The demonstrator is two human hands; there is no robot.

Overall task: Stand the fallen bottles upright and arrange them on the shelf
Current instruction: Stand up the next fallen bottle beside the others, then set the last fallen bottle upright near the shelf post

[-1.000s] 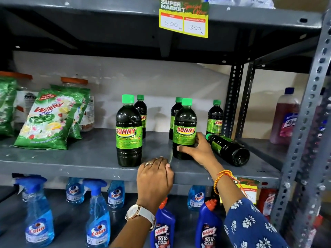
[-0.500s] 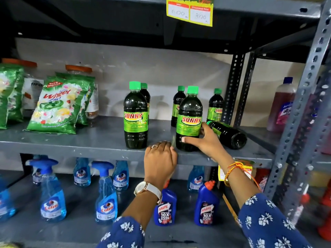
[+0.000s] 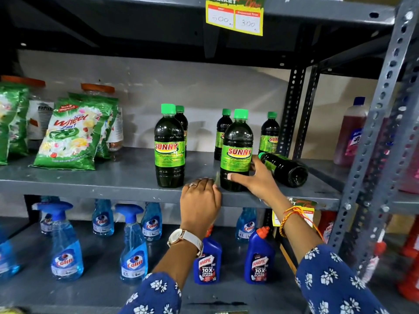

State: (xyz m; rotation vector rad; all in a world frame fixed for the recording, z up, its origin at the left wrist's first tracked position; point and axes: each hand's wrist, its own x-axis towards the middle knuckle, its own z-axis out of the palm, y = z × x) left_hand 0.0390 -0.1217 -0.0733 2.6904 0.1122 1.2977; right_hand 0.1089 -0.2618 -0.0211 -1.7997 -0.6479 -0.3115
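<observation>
Several dark Sunny bottles with green caps stand on the grey middle shelf (image 3: 113, 177). One upright bottle (image 3: 169, 148) is front left. A second upright bottle (image 3: 237, 143) is front right, with my right hand (image 3: 254, 180) wrapped around its lower part. Right behind that hand a fallen bottle (image 3: 286, 169) lies on its side, cap pointing left and base toward the shelf's right front. Three more bottles stand at the back. My left hand (image 3: 200, 200) rests palm down on the shelf's front edge, holding nothing.
Green Wheel detergent bags (image 3: 68, 134) and jars fill the shelf's left part. Blue Colin spray bottles (image 3: 64, 245) and Harpic bottles (image 3: 207, 261) stand on the shelf below. A perforated metal upright (image 3: 371, 141) rises at the right, with a reddish bottle (image 3: 350, 132) behind it.
The camera has dropped and drawn back a little. My right hand has stayed on the front right bottle and my left hand has stayed on the shelf edge.
</observation>
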